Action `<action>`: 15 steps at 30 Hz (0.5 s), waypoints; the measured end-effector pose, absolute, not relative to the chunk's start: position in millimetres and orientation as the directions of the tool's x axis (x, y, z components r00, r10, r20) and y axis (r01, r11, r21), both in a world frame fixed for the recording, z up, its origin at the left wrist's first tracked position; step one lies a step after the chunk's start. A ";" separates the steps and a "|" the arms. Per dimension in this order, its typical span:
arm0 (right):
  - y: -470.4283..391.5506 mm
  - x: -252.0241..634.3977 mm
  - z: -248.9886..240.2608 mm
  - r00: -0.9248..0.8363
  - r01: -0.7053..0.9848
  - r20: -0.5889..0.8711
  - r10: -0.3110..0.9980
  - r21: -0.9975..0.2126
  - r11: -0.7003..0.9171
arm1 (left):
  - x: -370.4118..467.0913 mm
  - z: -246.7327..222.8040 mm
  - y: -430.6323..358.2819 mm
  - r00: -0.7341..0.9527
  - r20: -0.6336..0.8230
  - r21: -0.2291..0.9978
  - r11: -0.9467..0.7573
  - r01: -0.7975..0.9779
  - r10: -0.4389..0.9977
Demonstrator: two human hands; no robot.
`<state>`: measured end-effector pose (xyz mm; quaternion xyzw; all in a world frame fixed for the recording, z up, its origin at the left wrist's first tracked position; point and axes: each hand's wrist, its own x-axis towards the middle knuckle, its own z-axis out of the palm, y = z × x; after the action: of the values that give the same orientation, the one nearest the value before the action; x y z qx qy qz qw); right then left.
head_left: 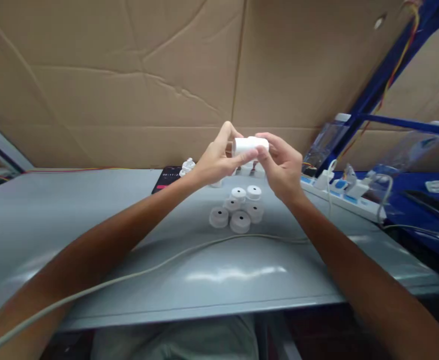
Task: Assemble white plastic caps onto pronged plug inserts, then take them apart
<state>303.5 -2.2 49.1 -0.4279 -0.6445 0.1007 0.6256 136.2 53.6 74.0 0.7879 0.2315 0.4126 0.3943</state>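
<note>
A white cylindrical piece [250, 144] is held up above the grey table [189, 280], lying sideways between both hands. My left hand [219, 156] has its fingers closed around the left end of it. At the other end, my right hand [281, 162] grips the piece with thumb and fingers. Below the hands, several round white caps [240, 221] with dark centres sit close together on the table. Behind my left wrist stands a small stack of white parts [187, 166]. More white parts, partly hidden, show behind the hands.
A phone [167, 176] showing a timer lies behind my left forearm. A white power strip [343, 200] with plugs runs along the right. A pale cable [189, 250] crosses the table front under the arms. Cardboard [129, 90] stands behind; a blue frame [377, 75] rises at right.
</note>
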 end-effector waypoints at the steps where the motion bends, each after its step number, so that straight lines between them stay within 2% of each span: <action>1: -5.2 306.3 50.8 0.088 0.551 0.780 0.620 -0.556 0.622 | 137.7 76.3 55.5 0.527 0.408 0.883 -0.468 -0.022 0.746; 4: -4.8 323.8 53.0 -0.042 0.827 0.861 0.506 -0.254 0.501 | 139.7 80.7 64.5 0.470 0.199 0.977 -0.134 -0.166 0.860; 6: 3.8 341.8 49.7 -0.099 0.873 0.831 0.547 -0.192 0.449 | 137.5 81.1 70.7 0.432 0.110 0.971 -0.005 -0.237 0.895; 8: 15.5 361.6 42.3 -0.140 0.892 0.684 0.716 -0.226 0.391 | 133.8 79.8 75.4 0.418 0.063 0.957 0.064 -0.282 0.906; 11: 29.4 387.1 28.9 -0.140 0.952 0.306 0.942 -0.221 0.213 | 130.4 75.2 79.5 0.493 0.053 0.951 0.106 -0.290 0.868; 13: 32.7 397.9 23.5 -0.174 0.946 0.092 0.980 -0.261 0.193 | 131.5 70.6 80.1 0.545 0.076 0.958 0.090 -0.272 0.835; 15: 31.1 402.6 23.6 -0.229 0.911 -0.020 0.973 -0.356 0.208 | 134.7 64.7 78.4 0.573 0.099 0.967 0.057 -0.248 0.813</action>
<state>402.6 31.1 23.6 -0.6118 -0.7700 0.1479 0.1046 134.7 78.4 64.7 0.5663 0.2497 0.3886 0.6826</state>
